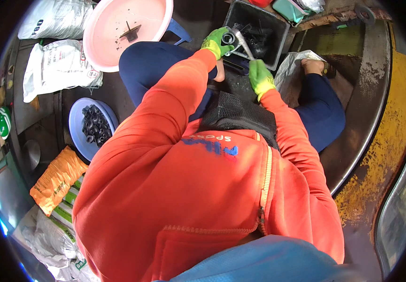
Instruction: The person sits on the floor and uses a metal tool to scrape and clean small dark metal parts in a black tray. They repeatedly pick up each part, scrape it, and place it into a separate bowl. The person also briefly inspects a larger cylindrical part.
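Note:
My left hand (216, 42), in a green and yellow glove, is closed around a dark ring-shaped part (228, 38) with a round opening facing up. My right hand (261, 77), gloved alike, is wrapped round the lower end of a pale, slim tool (245, 46). The tool slants up and left, its upper end close beside the ring-shaped part; whether they touch I cannot tell. Both hands are at the near edge of a black rectangular bin (280, 50). Inside the bin lie dark pieces (258, 40), too jumbled to make out.
A pink basin (158, 44) at the far left holds a dark cross-shaped piece (130, 34). Several black pipe-like fittings (96, 126) fill part of a blue basin (74, 123). White sacks (57, 66) and an orange bag (58, 181) lie leftward. A worn yellow metal edge (376, 174) runs along the right.

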{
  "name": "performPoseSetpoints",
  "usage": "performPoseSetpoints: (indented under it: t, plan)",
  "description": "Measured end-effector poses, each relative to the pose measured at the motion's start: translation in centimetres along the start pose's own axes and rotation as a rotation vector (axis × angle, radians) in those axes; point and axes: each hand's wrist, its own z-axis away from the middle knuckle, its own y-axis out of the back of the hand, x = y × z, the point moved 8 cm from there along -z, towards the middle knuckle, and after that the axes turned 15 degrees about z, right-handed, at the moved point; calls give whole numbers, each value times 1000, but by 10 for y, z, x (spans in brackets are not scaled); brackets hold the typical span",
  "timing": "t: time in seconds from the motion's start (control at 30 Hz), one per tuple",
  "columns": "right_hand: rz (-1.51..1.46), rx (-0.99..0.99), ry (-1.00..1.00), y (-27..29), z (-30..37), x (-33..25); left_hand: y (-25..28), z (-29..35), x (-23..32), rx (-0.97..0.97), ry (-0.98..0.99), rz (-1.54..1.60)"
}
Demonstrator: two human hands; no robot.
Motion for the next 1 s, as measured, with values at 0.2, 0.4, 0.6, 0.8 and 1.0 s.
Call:
performPoseSetpoints:
  t: [0.2,0.4,0.6,0.8,1.0]
  plan:
    - [-110,106,112,9,4,-7,-1,-4,-6,48,-86,74]
    - [-8,41,74,2,1,2,0,1,5,16,-110,1]
    - [81,-51,21,-10,-5,4,3,3,4,90,-136,37]
    - [128,-206,-103,-8,-3,2,0,-3,-1,49,-133,79]
    - [-314,141,-38,105,15,4,41,-38,26,332,-19,307]
